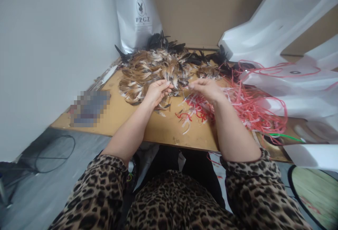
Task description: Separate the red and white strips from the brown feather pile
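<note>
My left hand (159, 92) is closed in a pinch at the near edge of a pile of brown and white feathers (142, 68). A feather (174, 81) seems to come from its fingertips, though it blends with the pile behind. A short distance to the right, my right hand (207, 88) has thumb and forefinger pressed together. Whatever lies between those fingertips is too small to make out. Below and beside the right wrist spreads a tangle of red and pink strings (248, 108) with whitish ends. Loose feathers (163, 109) lie under the left hand.
Black feathers (158, 42) line the back of the wooden table (158, 129). A silver-white printed bag (137, 8) stands behind them. White plastic sheeting (264, 29) hangs at the right. A blurred-out item (89, 108) lies at the left, and a green strip (286, 137) at the right.
</note>
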A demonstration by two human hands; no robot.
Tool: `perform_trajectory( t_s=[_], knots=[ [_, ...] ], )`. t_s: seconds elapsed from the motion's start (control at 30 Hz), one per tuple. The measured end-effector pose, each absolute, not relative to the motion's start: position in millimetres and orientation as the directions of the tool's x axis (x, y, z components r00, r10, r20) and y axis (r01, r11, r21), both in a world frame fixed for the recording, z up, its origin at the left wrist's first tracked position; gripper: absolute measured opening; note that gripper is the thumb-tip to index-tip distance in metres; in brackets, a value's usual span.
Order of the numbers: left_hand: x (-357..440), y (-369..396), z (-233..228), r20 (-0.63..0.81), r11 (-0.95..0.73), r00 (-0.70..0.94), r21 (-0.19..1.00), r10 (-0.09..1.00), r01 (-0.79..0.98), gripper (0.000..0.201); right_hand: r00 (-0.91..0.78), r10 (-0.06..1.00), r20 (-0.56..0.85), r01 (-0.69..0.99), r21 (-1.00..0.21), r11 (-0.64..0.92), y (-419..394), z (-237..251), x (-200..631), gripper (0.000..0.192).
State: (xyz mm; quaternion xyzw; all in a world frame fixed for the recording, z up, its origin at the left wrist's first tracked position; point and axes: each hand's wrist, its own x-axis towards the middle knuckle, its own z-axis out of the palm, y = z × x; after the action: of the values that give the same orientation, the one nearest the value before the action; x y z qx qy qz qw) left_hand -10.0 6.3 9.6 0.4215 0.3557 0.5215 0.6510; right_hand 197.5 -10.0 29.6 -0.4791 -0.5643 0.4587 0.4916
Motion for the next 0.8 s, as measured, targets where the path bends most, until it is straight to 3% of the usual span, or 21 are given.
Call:
perform_trajectory(
  t_s=[0.1, 0.17, 0.27, 0.37, 0.57, 0.67, 0.73, 0.8],
  knots=[
    [-9.6, 6.9, 8.1, -0.025, 0.109, 0.214, 0.916, 0.976, -0.386, 0.015, -0.383, 0.924, 0.011, 0.339, -0.928, 0.151, -20.9, 32.7, 190.7, 0.017],
    [-8.8, 6.8, 6.7, -0.024, 0.115, 0.229, 0.913, 0.973, -0.392, 0.016, -0.484, 0.871, -0.084, 0.472, -0.863, 0.179, -23.7, 29.5, 186.9, 0.011],
    [-8.0, 6.6, 5.3, -0.009, 0.113, 0.252, 0.909, 0.968, -0.402, 0.017, -0.531, 0.831, -0.166, 0.626, -0.738, 0.252, -23.4, 21.4, 183.8, 0.006],
    [-7.9, 6.3, 5.2, -0.003, 0.113, 0.265, 0.91, 0.964, -0.398, 0.018, -0.571, 0.802, -0.176, 0.676, -0.654, 0.338, -25.2, 17.7, 178.7, 0.012],
    [-7.5, 5.0, 6.3, -0.023, 0.126, 0.259, 0.913, 0.966, -0.389, 0.017, -0.516, 0.84, -0.167, 0.799, -0.448, 0.401, -36.7, 26.1, 162.3, 0.014],
    [-7.3, 4.4, 7.9, -0.034, 0.14, 0.257, 0.903, 0.966, -0.407, 0.017, -0.485, 0.861, -0.15, 0.749, -0.579, 0.321, -34.7, 28.4, 166.9, 0.009],
    [-7.2, 4.2, 8.9, -0.054, 0.156, 0.25, 0.899, 0.967, -0.41, 0.017, -0.46, 0.882, -0.102, 0.609, -0.759, 0.23, -30.0, 28.4, 174.2, 0.003],
    [-7.2, 4.1, 9.3, -0.07, 0.168, 0.246, 0.899, 0.967, -0.403, 0.016, -0.398, 0.917, -0.026, 0.392, -0.909, 0.144, -24.2, 27.7, 181.1, 0.011]
  ],
)
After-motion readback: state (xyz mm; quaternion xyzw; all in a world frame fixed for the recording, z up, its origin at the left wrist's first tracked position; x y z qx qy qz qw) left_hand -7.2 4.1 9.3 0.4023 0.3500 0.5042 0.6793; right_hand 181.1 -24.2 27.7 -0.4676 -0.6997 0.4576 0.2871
